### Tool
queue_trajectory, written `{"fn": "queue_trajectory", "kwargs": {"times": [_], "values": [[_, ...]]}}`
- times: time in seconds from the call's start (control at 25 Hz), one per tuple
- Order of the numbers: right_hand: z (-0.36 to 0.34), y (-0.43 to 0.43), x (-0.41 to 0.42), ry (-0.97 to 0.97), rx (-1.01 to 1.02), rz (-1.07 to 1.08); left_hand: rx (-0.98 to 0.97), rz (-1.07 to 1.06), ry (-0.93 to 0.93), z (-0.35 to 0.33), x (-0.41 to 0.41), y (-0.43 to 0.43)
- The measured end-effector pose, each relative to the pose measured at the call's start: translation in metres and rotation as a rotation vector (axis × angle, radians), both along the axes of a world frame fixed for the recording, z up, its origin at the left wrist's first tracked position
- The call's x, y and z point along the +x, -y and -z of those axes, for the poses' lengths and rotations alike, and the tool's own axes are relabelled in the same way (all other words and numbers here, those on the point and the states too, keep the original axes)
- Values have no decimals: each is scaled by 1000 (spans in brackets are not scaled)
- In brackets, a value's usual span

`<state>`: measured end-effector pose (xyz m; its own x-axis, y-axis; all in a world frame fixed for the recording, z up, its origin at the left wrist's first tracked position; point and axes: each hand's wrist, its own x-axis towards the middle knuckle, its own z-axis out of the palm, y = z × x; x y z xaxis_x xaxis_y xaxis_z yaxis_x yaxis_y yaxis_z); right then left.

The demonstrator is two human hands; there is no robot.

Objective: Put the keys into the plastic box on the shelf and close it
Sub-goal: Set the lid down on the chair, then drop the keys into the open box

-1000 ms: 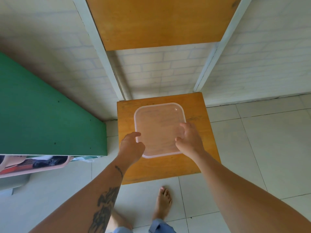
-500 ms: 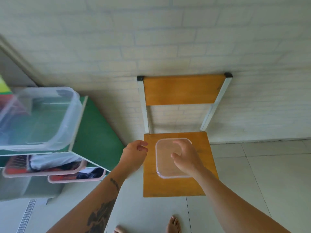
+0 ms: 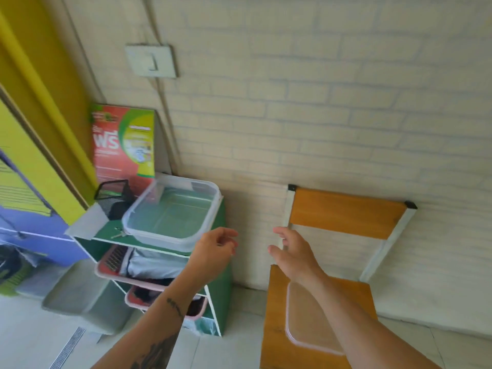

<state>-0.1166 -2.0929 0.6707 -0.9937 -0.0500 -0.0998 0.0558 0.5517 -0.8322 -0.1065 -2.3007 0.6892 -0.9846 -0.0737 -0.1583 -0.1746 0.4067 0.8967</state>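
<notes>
A clear plastic box (image 3: pixel 172 213) stands open and empty on top of the green shelf (image 3: pixel 107 233). A small bunch of keys (image 3: pixel 118 233) lies on the shelf top just left of the box. The box's clear lid (image 3: pixel 306 323) lies flat on the wooden chair seat (image 3: pixel 274 312), partly hidden by my right forearm. My left hand (image 3: pixel 214 247) hovers off the box's near right corner, fingers loosely curled, holding nothing. My right hand (image 3: pixel 291 250) floats above the chair seat with fingers apart, also holding nothing.
A black mesh holder (image 3: pixel 114 195) and a red-green carton (image 3: pixel 123 143) stand behind the box. Pink baskets (image 3: pixel 111 265) with clothes fill the lower shelves. A brick wall lies behind, a yellow door frame (image 3: pixel 40 102) at left, and grey bins (image 3: pixel 77 296) on the floor.
Both hands left the lid on the chair seat and rose. My view swung left and up, bringing the shelf, the open box and the keys into sight.
</notes>
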Motion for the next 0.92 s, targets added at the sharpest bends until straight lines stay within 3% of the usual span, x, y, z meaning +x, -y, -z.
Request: {"fn": "queue_trajectory", "kwargs": {"times": [0.32, 0.6, 0.8, 0.92], "values": [[-21, 135, -46, 50, -43, 78, 94, -47, -132, -22, -31, 154], [-14, 201, -65, 123, -7, 219, 109, -225, -151, 7, -58, 256], [-5, 218, -75, 163, 26, 247, -12, -276, -97, 43, -70, 287], [1, 222, -80, 177, 79, 258, -178, -199, -52, 62, -76, 294]]}}
